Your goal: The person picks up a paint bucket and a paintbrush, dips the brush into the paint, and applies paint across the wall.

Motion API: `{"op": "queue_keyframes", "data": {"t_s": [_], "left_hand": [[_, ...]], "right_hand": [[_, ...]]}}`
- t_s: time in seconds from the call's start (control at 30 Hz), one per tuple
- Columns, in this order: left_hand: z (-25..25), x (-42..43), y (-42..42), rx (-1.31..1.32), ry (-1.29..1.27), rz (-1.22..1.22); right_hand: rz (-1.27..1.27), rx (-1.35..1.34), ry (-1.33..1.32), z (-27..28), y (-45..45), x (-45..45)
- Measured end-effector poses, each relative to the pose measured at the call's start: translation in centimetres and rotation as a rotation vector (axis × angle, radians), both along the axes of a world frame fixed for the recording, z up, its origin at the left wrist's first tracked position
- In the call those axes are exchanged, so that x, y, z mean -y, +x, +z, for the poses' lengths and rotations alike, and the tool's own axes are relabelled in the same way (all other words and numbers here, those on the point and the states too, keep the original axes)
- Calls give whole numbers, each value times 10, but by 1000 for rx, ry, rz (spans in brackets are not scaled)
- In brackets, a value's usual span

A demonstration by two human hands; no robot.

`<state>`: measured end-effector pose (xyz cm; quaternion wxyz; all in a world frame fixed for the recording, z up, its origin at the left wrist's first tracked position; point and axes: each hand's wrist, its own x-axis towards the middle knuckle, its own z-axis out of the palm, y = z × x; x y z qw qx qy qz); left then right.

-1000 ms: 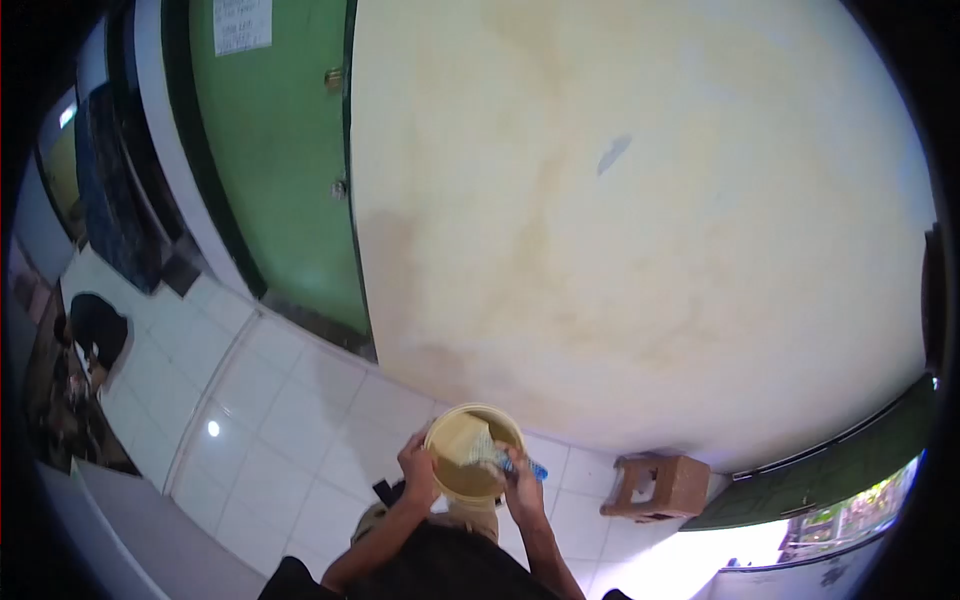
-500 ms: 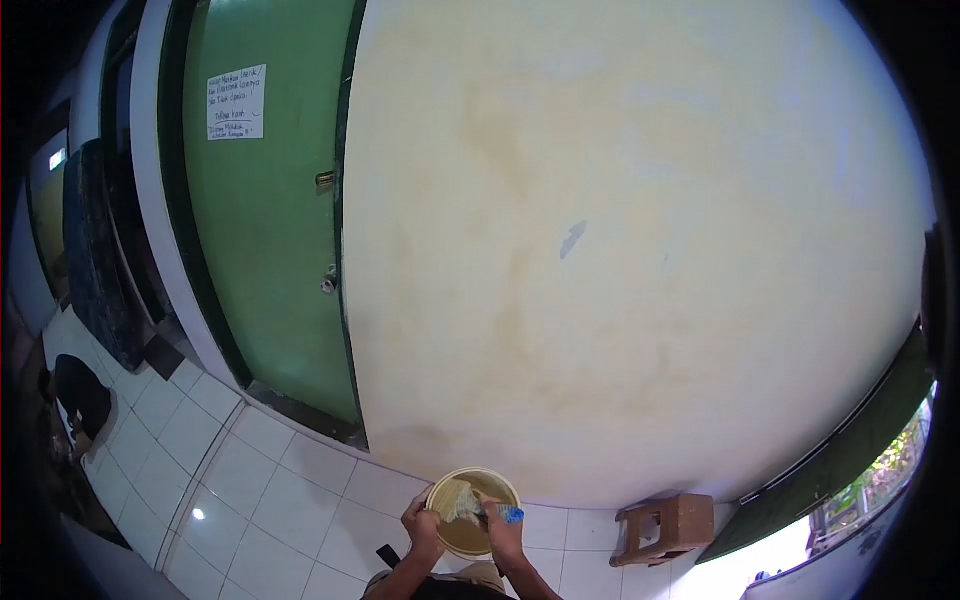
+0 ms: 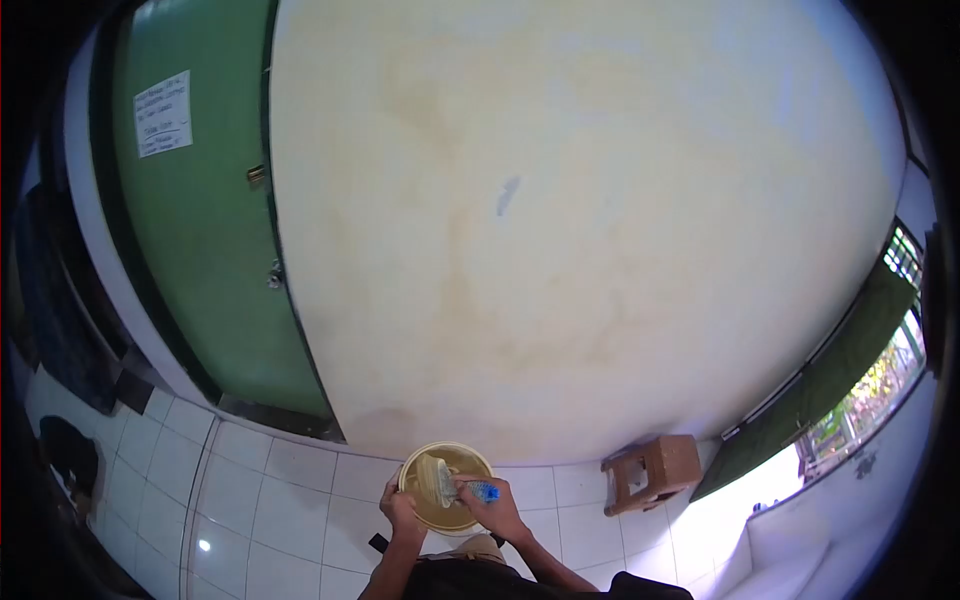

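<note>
My left hand [image 3: 402,510] is closed on the left rim of a round cream bucket [image 3: 447,519], which sits in front of my body. In my right hand [image 3: 497,513] is a wide paintbrush [image 3: 437,481] with pale bristles and a blue handle. The brush head is over the bucket's mouth, tilted toward the left side; I cannot tell whether it touches the inside wall. The fingers of my right hand wrap round the handle, and part of the blue end shows beyond them. What lies at the bottom of the bucket is hard to make out.
Ahead stands a stained cream wall [image 3: 560,270] with a small grey patch [image 3: 508,195]. A green door [image 3: 190,250] with a paper notice [image 3: 163,113] is at the left. A brown plastic stool [image 3: 655,474] stands by the wall on white floor tiles [image 3: 290,500]. Right is a green curtain [image 3: 815,390].
My view has turned to the right, so the door and stool shift left. The brush head now leans further toward the bucket's left side and stands more upright. Both hands keep their holds.
</note>
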<state>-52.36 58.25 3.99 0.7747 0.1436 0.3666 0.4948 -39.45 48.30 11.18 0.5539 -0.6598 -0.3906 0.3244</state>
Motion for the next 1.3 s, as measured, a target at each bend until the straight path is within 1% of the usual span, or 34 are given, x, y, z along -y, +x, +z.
{"op": "queue_keyframes", "data": {"t_s": [0.03,0.07,0.13,0.2,0.27,0.3,0.33,0.37,0.4,0.47,0.57,0.67,0.77,0.8,0.83,0.87,0.9,0.97,1.0,1.03,1.07,1.1,1.13,1.17,1.23,1.3], "left_hand": [[2,0,-2,-5,-52,5],[-10,-2,-3,55,-9,-3],[-8,-2,-7,18,-35,-18],[-4,-2,-8,-13,-60,-21],[-2,-2,-8,83,-97,16],[-4,-3,-8,85,-102,18],[-9,-4,-8,29,-89,9],[-12,-4,-10,-29,-77,-1],[-9,-2,-11,-30,-84,3],[-1,-1,-12,-10,-38,-5],[-5,0,-9,-10,15,52],[-4,2,-8,26,24,71],[-19,-3,-14,44,19,57],[-18,-3,-16,42,19,60],[-17,-4,-18,127,21,45],[-17,-5,-20,210,23,32],[-15,-7,-21,203,18,41],[-18,-8,-19,148,-17,82],[-30,-12,-19,168,7,60],[-44,-14,-21,183,23,40],[-33,-10,-23,75,51,72],[-19,-8,-23,-35,78,97],[-14,-7,-26,-28,64,98],[-11,-8,-28,-15,61,98],[-11,-9,-34,-24,61,106],[-10,-11,-34,-18,75,112]], "right_hand": [[47,260,-23,3,1,4],[30,258,-24,8,1,8],[97,463,-74,22,-1,12],[110,473,-86,22,2,15],[132,486,-102,17,5,17],[137,523,-65,12,6,18],[143,559,-27,8,7,18],[148,558,-32,6,9,19],[133,545,-54,6,9,20],[120,531,-77,7,11,23],[79,522,-85,8,16,23],[49,453,-86,9,19,25],[22,485,-59,12,23,24],[7,362,-67,14,26,24],[-6,238,-77,15,28,25],[-1,234,-49,14,31,25],[8,227,-55,10,35,25],[6,168,28,-1,39,27],[-16,127,-18,-1,38,27],[-17,156,-17,-5,37,25],[-1,175,31,-5,38,24],[-42,169,-4,-6,34,24],[-46,166,6,0,29,23],[-52,114,4,19,21,21],[-105,11,2,12,16,17],[-122,-2,7,14,14,16]]}}
